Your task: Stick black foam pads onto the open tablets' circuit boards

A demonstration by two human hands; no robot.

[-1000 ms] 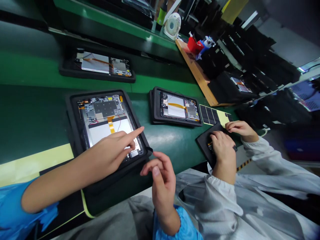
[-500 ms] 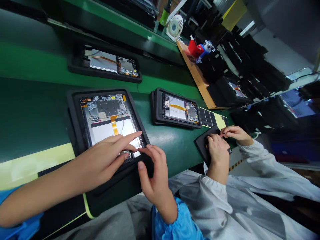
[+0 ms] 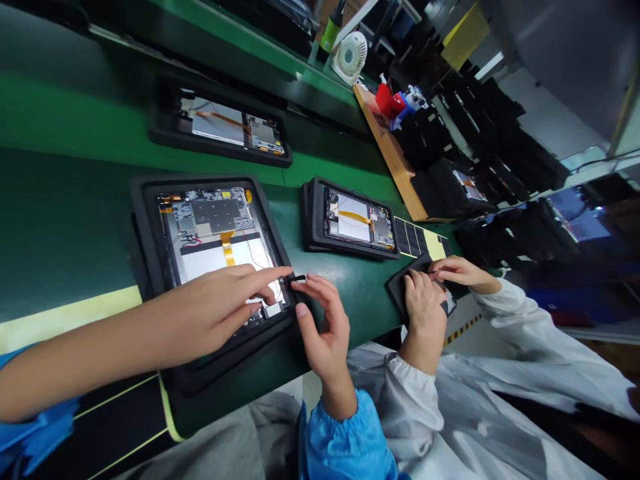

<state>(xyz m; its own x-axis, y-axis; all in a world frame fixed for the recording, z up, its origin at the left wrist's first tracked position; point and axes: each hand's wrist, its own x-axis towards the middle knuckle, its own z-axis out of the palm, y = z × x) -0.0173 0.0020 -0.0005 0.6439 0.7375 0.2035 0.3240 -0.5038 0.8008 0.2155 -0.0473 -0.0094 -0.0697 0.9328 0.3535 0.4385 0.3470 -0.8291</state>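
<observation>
An opened tablet point(image 3: 209, 217) lies in a black foam tray point(image 3: 141, 220), showing its circuit board, orange flat cable and white battery. My left hand point(image 3: 227, 307) reaches across its lower part, index finger stretched to the tray's right edge, the other fingers bent over the tablet. Just right of that edge, my right hand point(image 3: 325, 327) has a small black strip point(image 3: 299, 278), seemingly tape, at its fingertips, close to my left index fingertip. The right thumb stands apart from the fingers. Part of the battery is hidden under my left hand.
Another opened tablet point(image 3: 353, 217) in foam stands to the right, and one more point(image 3: 225, 125) lies behind. At the right, a co-worker's hands point(image 3: 425, 303) handle a dark foam tray. A wooden board point(image 3: 387, 157), a small white fan point(image 3: 351, 55) and yellow-edged black strips point(image 3: 123, 420) are around.
Both hands have shifted up and to the right, from the tablet's lower right corner to the tray's right edge. The black strip now shows at my right fingertips. The tray behind has moved slightly right.
</observation>
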